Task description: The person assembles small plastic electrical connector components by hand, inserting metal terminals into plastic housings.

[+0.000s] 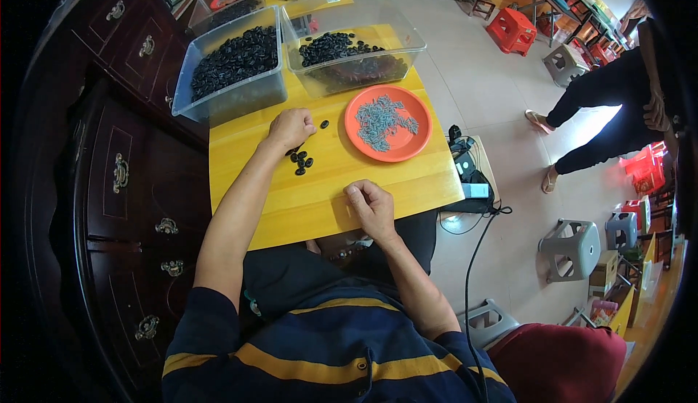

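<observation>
My left hand (292, 127) is closed over the far-left part of the yellow table (254, 214); whatever its fingers hold is hidden. Just right of its fingertips lies a single black oval piece (324, 124). Beside my left wrist sits a small cluster of similar black oval pieces (299, 160), partly covered by the wrist. Near the front edge of the table my right hand (372, 208) is curled, thumb against the fingers, and I cannot make out anything in it. Beyond it an orange plate (354, 135) carries many small grey pieces (382, 121).
At the table's far end stand a bluish plastic bin (240, 101) and a clear bin (414, 43), both with black pieces. Dark drawers (138, 185) border the left. A cable (472, 258) hangs at right, near stools (571, 250) and a standing person (607, 98).
</observation>
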Tool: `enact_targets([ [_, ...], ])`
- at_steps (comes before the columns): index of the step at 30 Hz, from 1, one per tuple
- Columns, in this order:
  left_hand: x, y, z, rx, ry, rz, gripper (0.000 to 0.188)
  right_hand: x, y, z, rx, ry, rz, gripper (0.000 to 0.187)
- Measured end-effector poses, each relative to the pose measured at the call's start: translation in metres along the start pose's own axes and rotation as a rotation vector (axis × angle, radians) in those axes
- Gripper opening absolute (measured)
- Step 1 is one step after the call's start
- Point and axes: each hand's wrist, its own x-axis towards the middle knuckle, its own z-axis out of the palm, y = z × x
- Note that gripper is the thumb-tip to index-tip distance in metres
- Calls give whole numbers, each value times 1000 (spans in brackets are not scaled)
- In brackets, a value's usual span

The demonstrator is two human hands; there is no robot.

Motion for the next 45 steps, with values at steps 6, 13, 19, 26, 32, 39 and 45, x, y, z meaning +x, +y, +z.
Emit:
enact_targets([
  [6,-15,-9,7,17,122,132,17,1,0,3,-13,-16,28,15],
  [13,-89,41,21,-596,-28,162,15,3,-1,2,324,47,136,13],
  [19,-113,71,50,-1105,-224,109,15,3,8,-6,545,50,153,17],
  [26,-110,83,39,-1169,-321,15,15,4,4,-5,626,109,149,15],
  [32,-53,112,23,-495,166,373,12,2,9,-1,386,72,162,14],
  [39,10,139,54,-124,183,482,10,4,8,0,172,87,38,12],
  [45,24,153,64,8,106,418,9,6,-2,-7,40,88,-62,13],
])
